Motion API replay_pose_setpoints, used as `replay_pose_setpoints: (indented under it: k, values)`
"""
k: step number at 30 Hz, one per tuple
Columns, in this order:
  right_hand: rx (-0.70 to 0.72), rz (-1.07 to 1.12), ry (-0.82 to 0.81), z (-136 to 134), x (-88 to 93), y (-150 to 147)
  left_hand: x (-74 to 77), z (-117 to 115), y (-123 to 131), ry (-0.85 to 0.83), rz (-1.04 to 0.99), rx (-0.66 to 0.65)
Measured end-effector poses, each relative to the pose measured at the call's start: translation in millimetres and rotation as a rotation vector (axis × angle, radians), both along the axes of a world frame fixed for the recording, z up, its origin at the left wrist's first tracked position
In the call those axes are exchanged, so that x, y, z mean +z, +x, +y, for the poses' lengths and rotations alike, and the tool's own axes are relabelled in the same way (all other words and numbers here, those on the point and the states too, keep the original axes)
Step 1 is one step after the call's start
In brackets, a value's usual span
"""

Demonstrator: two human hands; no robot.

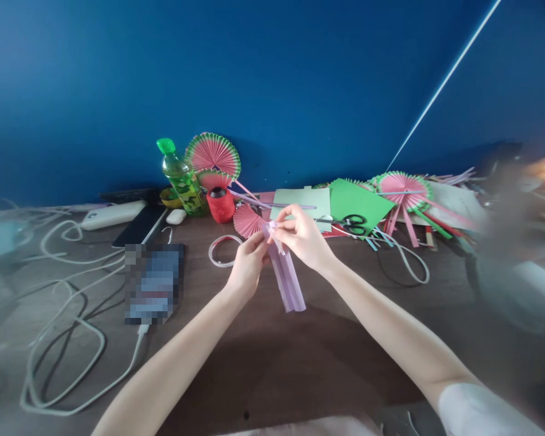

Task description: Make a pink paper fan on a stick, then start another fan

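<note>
Both my hands meet over the middle of the table around a strip of pleated purple paper (288,281). My left hand (249,265) pinches its upper end from the left. From the right, my right hand (302,239) has thumb and fingers pressed together at the same end, where a small pale piece shows. The paper's lower part hangs toward me with lengthwise folds. Just beyond my left hand lies a pink pleated paper fan (247,220), partly hidden. A ring of clear tape (224,251) rests left of that hand.
Along the wall stand a green bottle (182,181), a red thread spool (220,206) and pink-green paper fans (214,156). Green paper (358,203) and black scissors (356,224) lie at back right. A phone (157,284) with a looping white cable (102,339) occupies the left.
</note>
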State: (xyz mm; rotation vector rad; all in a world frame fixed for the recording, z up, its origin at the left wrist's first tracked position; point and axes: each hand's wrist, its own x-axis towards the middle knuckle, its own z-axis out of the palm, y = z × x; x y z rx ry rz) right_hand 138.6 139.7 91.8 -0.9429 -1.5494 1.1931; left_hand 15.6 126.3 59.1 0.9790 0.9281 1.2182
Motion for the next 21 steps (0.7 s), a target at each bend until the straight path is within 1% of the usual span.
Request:
replay_pose_setpoints:
  k: [3, 8, 15, 21]
  values:
    - [-0.031, -0.045, 0.039, -7, 4.2, -2, 1.7, -1, 0, 0.018, -0.016, 0.005]
    - [0.106, -0.036, 0.053, -14, 5.7, -8, 2.7, -3, 0, 0.056, -0.038, 0.034]
    - [0.047, -0.005, 0.040, 1, 0.2, -1, 3.3, -2, 0, 0.034, -0.083, -0.008]
    - [0.013, -0.050, 0.053, 3, -0.1, 2, 4.2, -4, 1, 0.063, -0.078, -0.004]
